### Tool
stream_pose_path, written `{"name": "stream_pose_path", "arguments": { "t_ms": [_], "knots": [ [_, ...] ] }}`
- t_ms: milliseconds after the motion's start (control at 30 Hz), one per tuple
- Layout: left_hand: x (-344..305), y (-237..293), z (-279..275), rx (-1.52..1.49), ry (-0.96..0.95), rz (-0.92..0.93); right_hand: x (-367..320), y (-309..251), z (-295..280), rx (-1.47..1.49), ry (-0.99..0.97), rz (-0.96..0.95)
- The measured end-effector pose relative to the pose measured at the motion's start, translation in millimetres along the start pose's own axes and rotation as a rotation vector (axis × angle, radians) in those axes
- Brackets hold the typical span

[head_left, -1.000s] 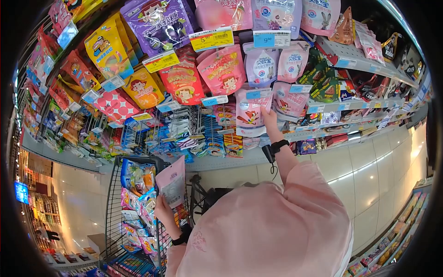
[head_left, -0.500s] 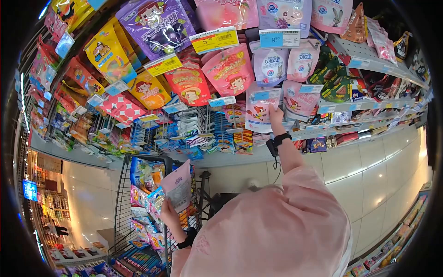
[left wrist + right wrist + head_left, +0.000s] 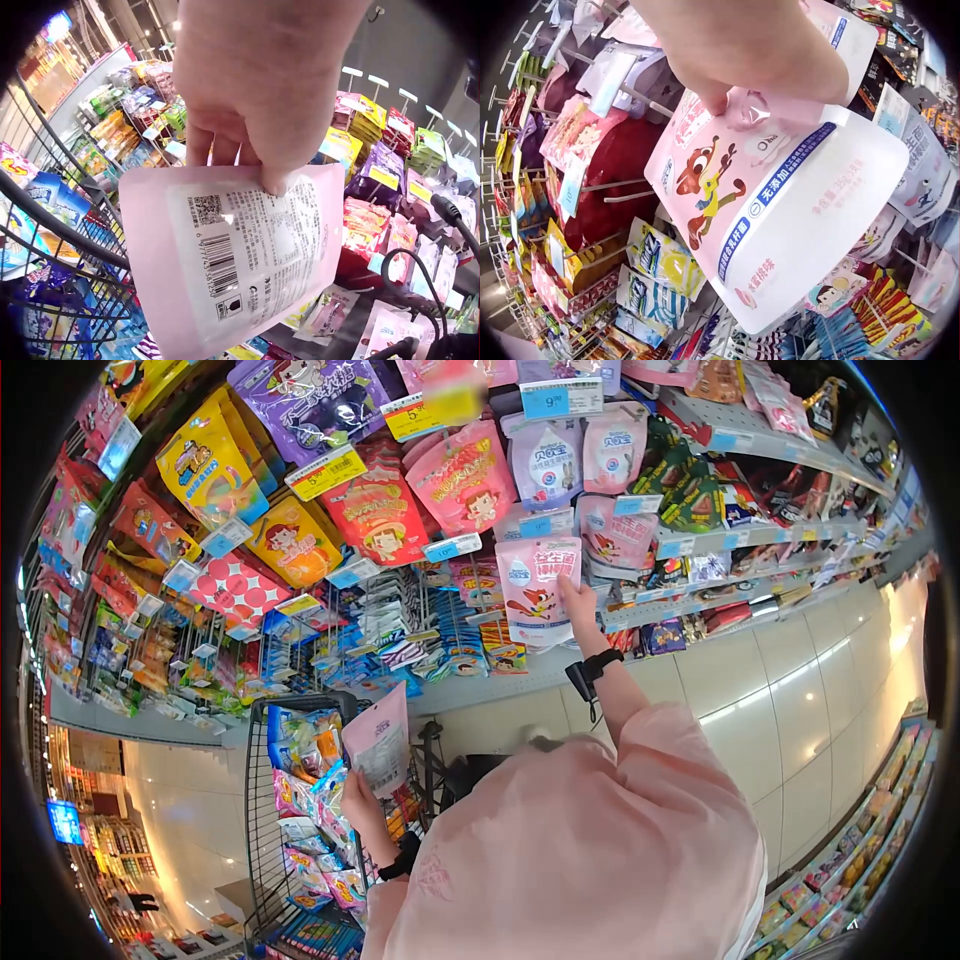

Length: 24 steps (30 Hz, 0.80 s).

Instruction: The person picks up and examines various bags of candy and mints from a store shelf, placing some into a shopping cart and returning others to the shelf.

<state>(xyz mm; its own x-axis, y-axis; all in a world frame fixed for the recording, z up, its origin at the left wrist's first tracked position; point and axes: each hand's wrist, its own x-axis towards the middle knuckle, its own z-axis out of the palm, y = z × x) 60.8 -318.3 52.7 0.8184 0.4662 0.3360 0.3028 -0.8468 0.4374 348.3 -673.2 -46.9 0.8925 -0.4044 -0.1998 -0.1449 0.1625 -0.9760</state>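
My right hand (image 3: pixel 578 608) pinches the right edge of a pink candy pouch (image 3: pixel 534 582) with a cartoon fox on its front. The pouch is upright before the rack, its whole front showing below a blue price tag (image 3: pixel 546 522). In the right wrist view the thumb (image 3: pixel 714 101) presses on the pouch's upper front. Low over the shopping cart (image 3: pixel 262 800), my left hand (image 3: pixel 365 807) grips a second pink pouch (image 3: pixel 378 735) by its edge. Its white back label with a barcode (image 3: pixel 217 266) faces the left wrist camera.
Bagged sweets (image 3: pixel 310 790) fill the cart at my left. Rows of hanging pouches, among them a purple pouch (image 3: pixel 305 410) and a red pouch (image 3: pixel 383 510), cover the rack ahead. Shelves (image 3: pixel 770 540) continue to the right, above a tiled floor (image 3: pixel 780 700).
My right hand has drawn the fox pouch out from behind its price tag, which earlier overlapped the pouch's top. My left hand keeps its pouch over the cart.
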Motion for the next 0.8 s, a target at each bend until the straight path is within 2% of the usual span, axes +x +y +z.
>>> {"name": "stream_pose_path", "arguments": {
  "t_ms": [67, 100, 200, 267, 367, 800],
  "knots": [
    [0, -14, 2, 0.007, -0.025, 0.001, 3, -1, 1, -0.158, 0.046, -0.120],
    [0, -22, 1, 0.024, -0.049, -0.006, 3, -1, 3, -0.140, 0.076, -0.207],
    [0, -38, -3, 0.049, -0.069, -0.004, -1, -11, 8, -0.117, 0.130, -0.234],
    [0, -43, -6, 0.004, -0.046, -0.002, 1, -13, 10, -0.073, 0.135, -0.230],
    [0, -47, -11, -0.010, -0.032, 0.019, 1, -13, 10, -0.194, 0.084, -0.116],
    [-13, -63, -17, 0.035, -0.120, -0.014, 12, -6, 18, -0.162, 0.205, -0.197]
  ]
}}
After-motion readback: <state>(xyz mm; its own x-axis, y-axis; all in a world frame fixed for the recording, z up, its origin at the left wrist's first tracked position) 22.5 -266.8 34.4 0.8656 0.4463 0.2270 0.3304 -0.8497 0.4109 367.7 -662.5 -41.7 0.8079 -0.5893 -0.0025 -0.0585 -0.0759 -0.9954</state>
